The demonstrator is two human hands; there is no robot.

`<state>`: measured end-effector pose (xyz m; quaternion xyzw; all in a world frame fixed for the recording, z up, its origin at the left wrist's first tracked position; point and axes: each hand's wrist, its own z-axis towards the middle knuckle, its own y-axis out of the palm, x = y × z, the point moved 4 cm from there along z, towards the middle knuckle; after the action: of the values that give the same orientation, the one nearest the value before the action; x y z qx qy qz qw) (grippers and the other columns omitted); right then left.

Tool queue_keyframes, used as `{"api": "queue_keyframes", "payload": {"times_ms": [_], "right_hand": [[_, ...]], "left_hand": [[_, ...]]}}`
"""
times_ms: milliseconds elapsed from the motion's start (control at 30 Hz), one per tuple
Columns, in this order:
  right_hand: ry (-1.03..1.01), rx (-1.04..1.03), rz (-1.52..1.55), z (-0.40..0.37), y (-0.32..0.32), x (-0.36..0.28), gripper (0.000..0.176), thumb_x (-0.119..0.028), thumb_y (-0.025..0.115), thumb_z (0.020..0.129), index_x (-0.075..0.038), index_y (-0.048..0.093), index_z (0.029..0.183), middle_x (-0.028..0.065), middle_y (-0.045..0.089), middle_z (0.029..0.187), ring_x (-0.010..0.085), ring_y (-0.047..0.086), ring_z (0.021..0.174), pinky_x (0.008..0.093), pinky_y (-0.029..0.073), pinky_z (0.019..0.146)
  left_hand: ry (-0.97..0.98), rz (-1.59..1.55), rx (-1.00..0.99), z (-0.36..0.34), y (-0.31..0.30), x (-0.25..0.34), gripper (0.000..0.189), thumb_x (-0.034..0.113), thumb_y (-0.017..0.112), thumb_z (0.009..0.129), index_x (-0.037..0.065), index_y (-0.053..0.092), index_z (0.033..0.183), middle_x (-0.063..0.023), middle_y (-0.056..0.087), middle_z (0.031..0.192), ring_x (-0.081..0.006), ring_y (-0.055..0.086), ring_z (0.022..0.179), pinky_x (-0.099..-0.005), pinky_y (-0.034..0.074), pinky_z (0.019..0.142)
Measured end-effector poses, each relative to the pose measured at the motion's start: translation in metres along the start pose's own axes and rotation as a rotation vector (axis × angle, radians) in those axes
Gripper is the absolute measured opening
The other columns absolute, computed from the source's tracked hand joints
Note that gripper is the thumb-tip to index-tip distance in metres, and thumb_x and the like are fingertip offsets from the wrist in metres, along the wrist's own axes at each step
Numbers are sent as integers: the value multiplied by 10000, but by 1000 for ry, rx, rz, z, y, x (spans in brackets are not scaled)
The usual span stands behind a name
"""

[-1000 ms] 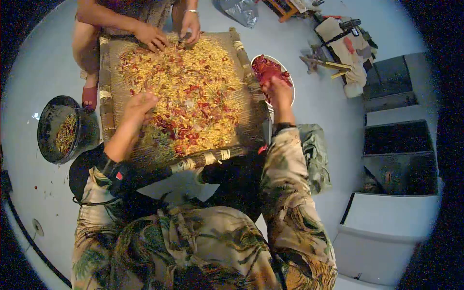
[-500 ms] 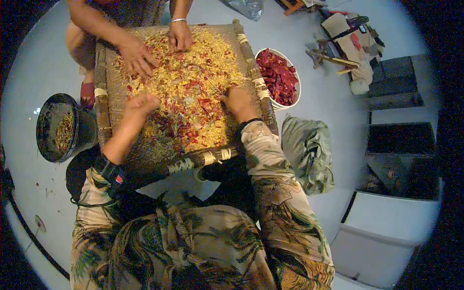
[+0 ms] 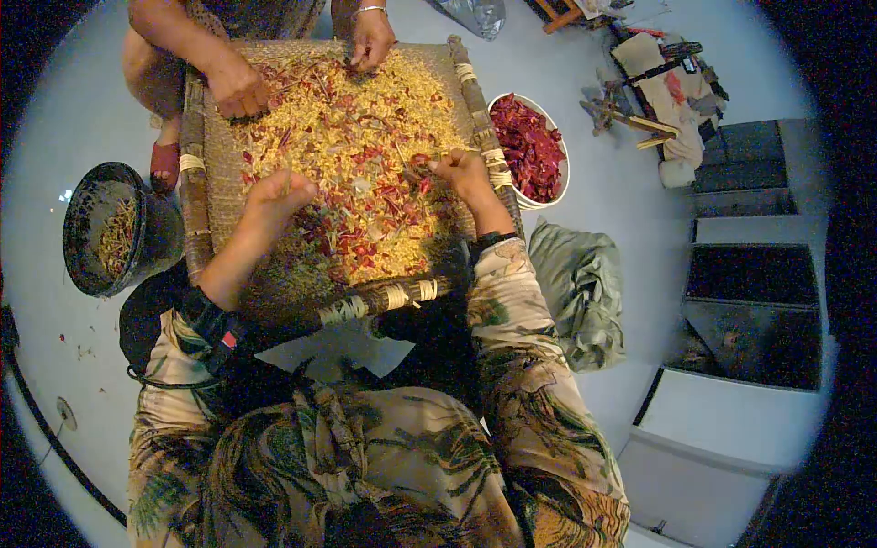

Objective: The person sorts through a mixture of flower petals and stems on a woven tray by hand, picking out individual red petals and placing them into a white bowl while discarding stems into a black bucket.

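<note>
A woven tray (image 3: 219,196) with a wooden rim lies in front of me, covered with yellow seeds (image 3: 402,100) mixed with red dried chili pieces (image 3: 361,247) and thin stems. Over its left part is my left hand (image 3: 279,198), its fingers closed together; what they hold, if anything, is too small to make out. At the right side, my right hand (image 3: 466,175) pinches a dark red chili piece (image 3: 421,162) at its fingertips, just above the seeds.
Another person's hands (image 3: 237,87) work at the tray's far side. A white bucket (image 3: 564,173) of red chilies stands right, beside a greenish sack (image 3: 575,292). At left is a black bucket (image 3: 164,233) with stems inside. Clutter (image 3: 667,91) lies farther right.
My right hand has lifted a little and its fingers now pinch a red piece. My left hand has shifted slightly right. The other person's hands have moved apart.
</note>
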<state>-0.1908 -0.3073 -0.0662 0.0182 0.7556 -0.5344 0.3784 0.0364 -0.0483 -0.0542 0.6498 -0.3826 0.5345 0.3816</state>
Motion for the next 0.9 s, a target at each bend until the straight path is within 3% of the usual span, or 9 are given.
{"api": "queue_keyframes", "payload": {"times_ms": [67,200,267,367,567,633,733,767,900], "right_hand": [[-51,16,29,-2,-2,-14,253,-223,719,721,-60,551,625,-26,498,577,80,410,545,252,355,515],[2,-50,144,0,1,-20,240,-208,709,736,-60,546,641,-13,535,591,77,472,542,231,376,480],[26,-108,265,21,19,15,217,-190,695,754,-71,543,654,-6,554,609,76,514,553,216,405,469],[207,-274,679,-11,10,-41,200,-169,673,777,-84,532,665,5,576,644,84,559,571,209,460,482],[-4,-447,634,-46,25,-106,196,-157,664,786,-79,524,674,6,574,650,78,550,547,205,464,515],[-48,-441,678,-66,24,-137,185,-153,663,786,-76,529,685,0,571,645,77,546,542,201,438,497],[-77,-556,623,-83,26,-161,168,-146,658,789,-70,537,699,-2,566,643,73,545,541,201,426,487],[-104,-549,656,-85,30,-160,146,-134,657,785,-65,550,714,-11,566,647,62,529,530,204,419,476],[-149,-505,631,-95,30,-175,150,-207,658,787,-76,601,745,-27,566,628,56,506,529,208,404,461]], "left_hand": [[2,6,-6,-1,0,0,70,167,610,814,105,579,802,89,487,639,-17,390,529,-180,294,468],[-61,14,1,-3,0,6,70,152,614,809,88,586,805,78,502,663,-29,432,579,-186,339,518],[62,18,22,-4,2,10,85,154,612,811,74,589,798,63,513,682,-42,454,620,-196,364,555],[72,117,-67,-10,6,30,120,204,566,845,87,578,821,45,536,740,-69,486,680,-226,401,608],[-120,-187,-25,-20,28,33,176,256,581,841,85,585,801,39,519,707,-60,466,640,-215,381,562],[-285,-124,-100,-25,29,41,180,289,553,845,115,541,890,42,511,748,-53,460,675,-209,375,572],[-173,-127,-229,-18,33,42,208,307,569,832,109,546,889,48,513,748,-39,455,658,-207,376,560],[-278,-176,-232,-22,35,39,227,295,638,807,96,569,891,57,525,689,-40,463,569,-198,351,488],[-136,-231,-322,-23,43,44,231,234,646,805,65,568,941,15,583,785,-56,532,703,-198,417,613]]}}
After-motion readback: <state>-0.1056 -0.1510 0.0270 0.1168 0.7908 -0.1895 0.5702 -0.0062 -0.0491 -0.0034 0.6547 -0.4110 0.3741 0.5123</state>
